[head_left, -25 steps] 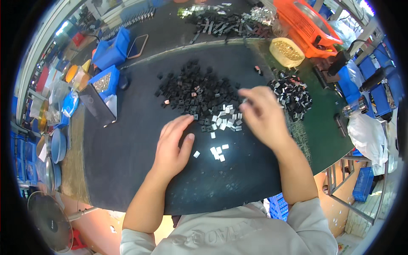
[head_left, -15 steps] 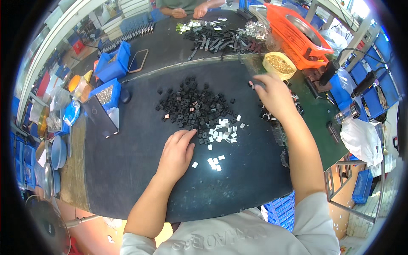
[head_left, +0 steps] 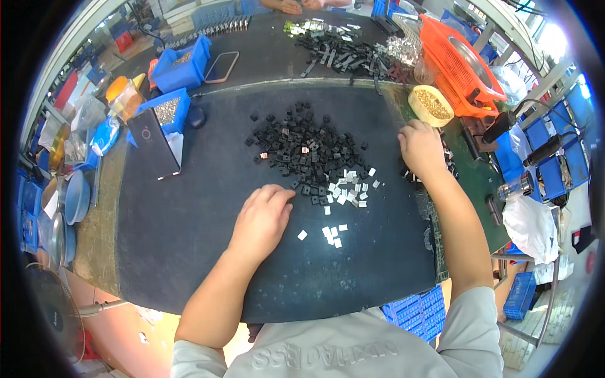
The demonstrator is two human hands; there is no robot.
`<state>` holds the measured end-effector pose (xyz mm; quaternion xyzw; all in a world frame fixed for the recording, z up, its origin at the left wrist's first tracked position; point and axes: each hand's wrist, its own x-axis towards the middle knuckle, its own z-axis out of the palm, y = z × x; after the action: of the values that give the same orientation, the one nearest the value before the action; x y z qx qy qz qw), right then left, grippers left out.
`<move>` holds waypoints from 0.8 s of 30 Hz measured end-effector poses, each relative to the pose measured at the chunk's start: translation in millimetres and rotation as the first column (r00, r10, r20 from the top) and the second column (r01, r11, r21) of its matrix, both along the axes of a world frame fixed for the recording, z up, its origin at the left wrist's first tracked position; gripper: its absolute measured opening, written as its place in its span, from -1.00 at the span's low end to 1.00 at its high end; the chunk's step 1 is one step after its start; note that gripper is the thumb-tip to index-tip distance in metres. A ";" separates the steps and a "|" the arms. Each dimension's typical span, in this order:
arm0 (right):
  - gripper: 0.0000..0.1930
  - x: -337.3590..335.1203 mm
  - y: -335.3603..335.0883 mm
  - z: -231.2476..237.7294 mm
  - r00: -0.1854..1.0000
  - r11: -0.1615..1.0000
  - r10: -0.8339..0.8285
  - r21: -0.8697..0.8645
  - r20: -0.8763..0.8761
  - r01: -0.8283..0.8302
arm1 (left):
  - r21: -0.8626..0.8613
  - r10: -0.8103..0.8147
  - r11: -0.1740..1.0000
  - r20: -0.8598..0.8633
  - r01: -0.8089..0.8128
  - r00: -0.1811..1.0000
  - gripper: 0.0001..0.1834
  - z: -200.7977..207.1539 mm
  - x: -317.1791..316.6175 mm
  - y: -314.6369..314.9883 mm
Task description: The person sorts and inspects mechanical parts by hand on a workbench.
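Note:
My left hand [head_left: 261, 216] rests on the dark mat at the near left edge of a heap of small black blocks [head_left: 309, 142]. Its fingers are curled, with index finger and thumb close together; anything between them is too small to make out. Small silvery-white pieces [head_left: 343, 192] lie against the heap's near right side. A few more white pieces [head_left: 329, 234] sit closer to me. My right hand [head_left: 421, 148] is at the mat's right side, fingers bent down and drawn together, their tips partly hidden. Beneath and beside it is a second pile of small dark parts [head_left: 450, 162].
A yellow dish of small brass-coloured parts [head_left: 432, 106] stands just beyond my right hand. Orange baskets [head_left: 463, 66] are behind it. Blue bins [head_left: 183, 66], a phone [head_left: 222, 67] and an upright dark panel [head_left: 153, 143] stand left. Across the table show another person's hands [head_left: 291, 6].
The whole view has shifted slightly. My right hand's thumb and fingers, apart before, have come together; the small piece near its fingertips is out of sight. My left hand stays beside the heap.

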<state>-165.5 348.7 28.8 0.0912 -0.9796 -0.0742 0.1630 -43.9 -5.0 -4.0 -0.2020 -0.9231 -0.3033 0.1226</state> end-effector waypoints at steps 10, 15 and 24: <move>-0.84 71.0 -64.3 -29.5 0.987 0.867 0.122 -0.496 0.107 -0.053 | -0.056 0.127 0.990 -0.008 -0.127 0.992 -0.77 1.0 -0.6 -9.8; -0.90 98.7 -82.4 -42.8 0.921 0.609 0.387 -0.763 0.048 -0.217 | 0.342 -0.058 0.940 0.153 0.002 0.986 -0.78 6.0 3.6 3.9; -0.89 116.9 -86.2 -21.3 0.906 0.363 0.375 -0.867 -0.198 -0.340 | 0.710 -0.264 0.700 0.361 -0.079 0.895 -0.83 10.3 15.1 14.8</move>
<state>-48.6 262.5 7.5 0.2038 -0.8303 0.4859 0.1814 -28.8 9.8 6.3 -0.1135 -0.7263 -0.6771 -0.0350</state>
